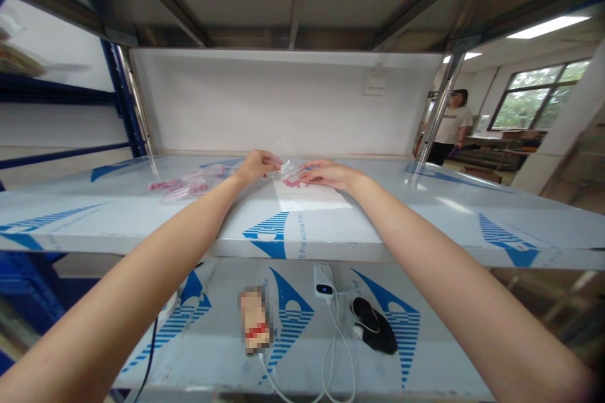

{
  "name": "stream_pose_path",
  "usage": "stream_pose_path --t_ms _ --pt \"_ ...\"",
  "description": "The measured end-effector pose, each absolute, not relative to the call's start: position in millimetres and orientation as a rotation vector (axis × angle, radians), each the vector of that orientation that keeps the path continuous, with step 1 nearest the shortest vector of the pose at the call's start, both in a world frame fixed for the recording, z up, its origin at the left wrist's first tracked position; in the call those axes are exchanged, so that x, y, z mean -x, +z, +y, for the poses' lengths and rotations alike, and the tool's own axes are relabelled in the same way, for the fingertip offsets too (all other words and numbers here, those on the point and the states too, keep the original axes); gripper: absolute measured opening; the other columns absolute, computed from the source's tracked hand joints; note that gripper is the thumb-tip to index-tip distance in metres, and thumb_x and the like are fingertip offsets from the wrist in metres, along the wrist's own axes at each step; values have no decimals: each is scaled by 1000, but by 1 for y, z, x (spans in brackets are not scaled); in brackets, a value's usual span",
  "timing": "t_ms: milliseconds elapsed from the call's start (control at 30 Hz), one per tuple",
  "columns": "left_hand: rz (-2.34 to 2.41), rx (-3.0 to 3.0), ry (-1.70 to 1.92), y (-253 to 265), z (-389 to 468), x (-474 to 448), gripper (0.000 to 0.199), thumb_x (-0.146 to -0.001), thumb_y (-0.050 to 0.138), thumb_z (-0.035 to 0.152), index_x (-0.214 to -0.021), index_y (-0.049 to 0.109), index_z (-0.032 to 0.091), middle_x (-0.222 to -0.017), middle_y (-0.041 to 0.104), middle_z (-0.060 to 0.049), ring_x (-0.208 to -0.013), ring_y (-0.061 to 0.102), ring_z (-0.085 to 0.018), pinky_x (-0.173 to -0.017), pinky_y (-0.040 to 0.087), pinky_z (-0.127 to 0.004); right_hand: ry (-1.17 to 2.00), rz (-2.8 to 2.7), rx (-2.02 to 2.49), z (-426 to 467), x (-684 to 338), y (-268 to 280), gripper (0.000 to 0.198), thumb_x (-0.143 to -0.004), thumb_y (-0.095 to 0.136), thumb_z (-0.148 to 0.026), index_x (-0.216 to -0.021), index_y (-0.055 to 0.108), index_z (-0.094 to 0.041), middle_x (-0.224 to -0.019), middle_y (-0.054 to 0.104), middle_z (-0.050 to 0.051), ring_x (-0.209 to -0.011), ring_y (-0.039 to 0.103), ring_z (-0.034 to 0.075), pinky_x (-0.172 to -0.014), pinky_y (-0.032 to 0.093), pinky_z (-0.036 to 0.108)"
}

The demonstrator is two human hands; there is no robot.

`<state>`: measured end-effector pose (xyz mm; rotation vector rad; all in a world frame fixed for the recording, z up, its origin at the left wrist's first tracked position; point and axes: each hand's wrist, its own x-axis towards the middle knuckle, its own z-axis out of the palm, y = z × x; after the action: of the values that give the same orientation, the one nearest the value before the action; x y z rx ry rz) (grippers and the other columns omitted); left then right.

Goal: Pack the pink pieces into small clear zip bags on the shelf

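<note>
A small clear plastic bag (287,168) is between my hands on the upper metal shelf. My left hand (258,165) is closed, pinching the left side of the bag. From the right, my right hand (329,174) has its thumb and fingers at the bag's other edge, seemingly gripping it. Small pink-red beads (292,183) show at the bag's near side; whether they are inside or in front of it I cannot tell. Beneath lies a white sheet (314,200). Left of my left forearm rest several clear bags with pink-red pieces (189,184).
The film-covered shelf (425,220) has a raised front edge, and another shelf (293,0) hangs overhead. On the lower level lie a phone (256,320), a white power bank (324,282) with cables and a black object (375,326). A person (452,126) stands far right.
</note>
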<state>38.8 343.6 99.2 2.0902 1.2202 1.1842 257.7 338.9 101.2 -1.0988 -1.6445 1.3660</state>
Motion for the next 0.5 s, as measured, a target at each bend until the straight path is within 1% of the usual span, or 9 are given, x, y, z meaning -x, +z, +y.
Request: stream_pose_path --t_ms 233,333,500 --pt "1216 -2086 1186 100 343 -39 27 -68 65 18 -92 67 8 -73 65 -7 -63 56 -12 -48 42 -18 1355 -1619 1119 334 -258 103 34 -71 57 10 -94 59 -14 -75 67 1 -76 64 10 -86 52 25" --pt "1231 -2091 1195 101 342 -39 27 -68 64 19 -93 67 8 -75 66 -7 -62 56 -11 -48 42 -19 1358 -1637 1107 334 -259 104 31 -71 59 9 -91 61 -15 -73 67 1 -75 64 10 -88 52 26" --pt "1245 -2096 1199 101 342 -39 26 -68 65 20 -92 67 9 -75 66 -7 -62 56 -11 -48 42 -19 1360 -1646 1092 335 -260 103 31 -70 60 8 -91 62 -15 -73 66 1 -74 64 10 -88 52 27"
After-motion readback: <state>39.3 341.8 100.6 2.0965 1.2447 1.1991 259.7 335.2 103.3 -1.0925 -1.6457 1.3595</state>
